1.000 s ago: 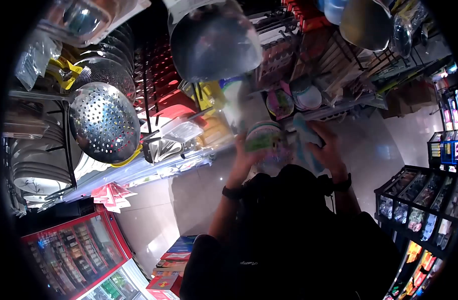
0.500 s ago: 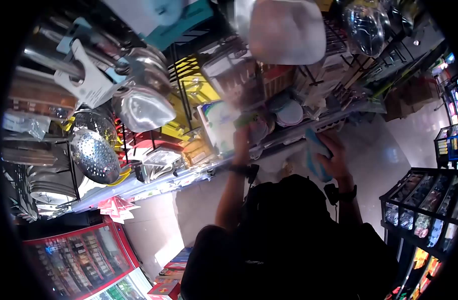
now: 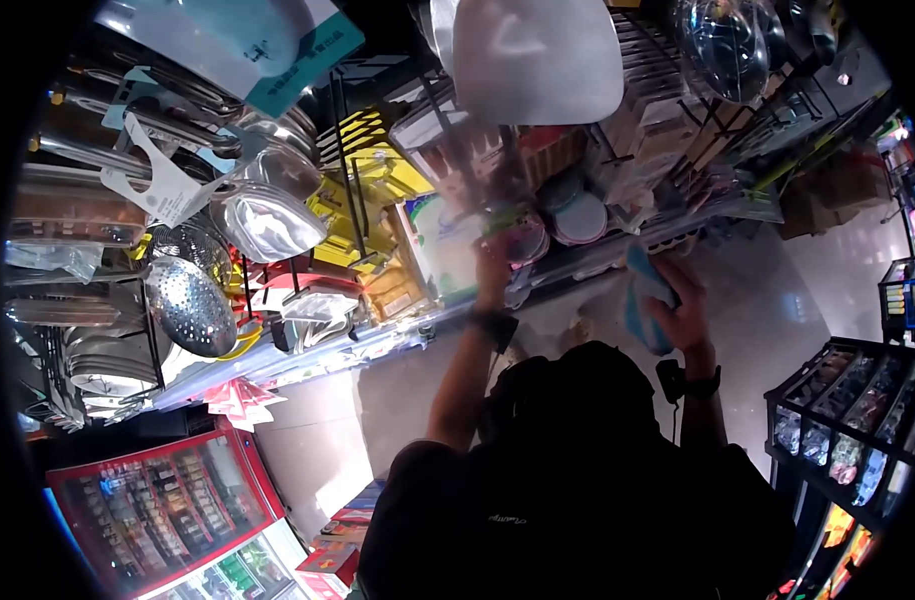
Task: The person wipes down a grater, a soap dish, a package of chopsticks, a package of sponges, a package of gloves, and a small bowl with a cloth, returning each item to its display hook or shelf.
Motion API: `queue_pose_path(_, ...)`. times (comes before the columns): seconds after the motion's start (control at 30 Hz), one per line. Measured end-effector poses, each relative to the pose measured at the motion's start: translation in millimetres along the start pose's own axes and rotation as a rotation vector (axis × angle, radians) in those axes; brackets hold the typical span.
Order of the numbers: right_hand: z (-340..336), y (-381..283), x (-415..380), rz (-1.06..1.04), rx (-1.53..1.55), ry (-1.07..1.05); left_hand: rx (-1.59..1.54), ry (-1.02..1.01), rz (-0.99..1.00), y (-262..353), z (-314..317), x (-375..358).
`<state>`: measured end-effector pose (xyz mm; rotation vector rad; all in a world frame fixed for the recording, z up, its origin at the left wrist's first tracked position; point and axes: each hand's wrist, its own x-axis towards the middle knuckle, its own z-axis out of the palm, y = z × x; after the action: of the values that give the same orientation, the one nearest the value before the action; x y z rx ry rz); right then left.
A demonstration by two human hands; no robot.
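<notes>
My right hand is wrapped round a light-blue cloth with paler stripes, held out in front of the shelf edge. My left hand reaches to the lower shelf, beside a stack of round pink-rimmed items. Its fingers are blurred and partly lost against the goods, so their grip does not show. To the right of that stack stand more round pale discs with pink rims. A white-fronted pack stands just left of the left hand.
Metal ladles and a perforated skimmer hang on hooks at the left. A large pale scoop-shaped item hangs overhead. The shelf edge runs diagonally across. A red-framed fridge and a black display rack flank me.
The hanging goods have moved left in view. My right hand, with the cloth, sits slightly farther right. My left hand is still at the shelf by the round items.
</notes>
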<state>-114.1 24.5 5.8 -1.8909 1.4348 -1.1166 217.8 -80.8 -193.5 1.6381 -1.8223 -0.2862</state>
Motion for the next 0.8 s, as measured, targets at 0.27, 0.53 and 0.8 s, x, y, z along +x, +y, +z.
queue_pose_path(0.27, 17, -6, 9, -0.034, 0.006, -0.012, -0.182, 0.393, -0.553, -72, -40, -65)
queue_pose_path(0.53, 29, -16, 17, -0.051, 0.029, -0.071, -0.111, 0.032, -0.531, -121, -50, -72)
queue_pose_path(0.8, 33, -24, 22, -0.023, 0.068, -0.105, -0.227, -0.038, -0.396, -170, -21, -72)
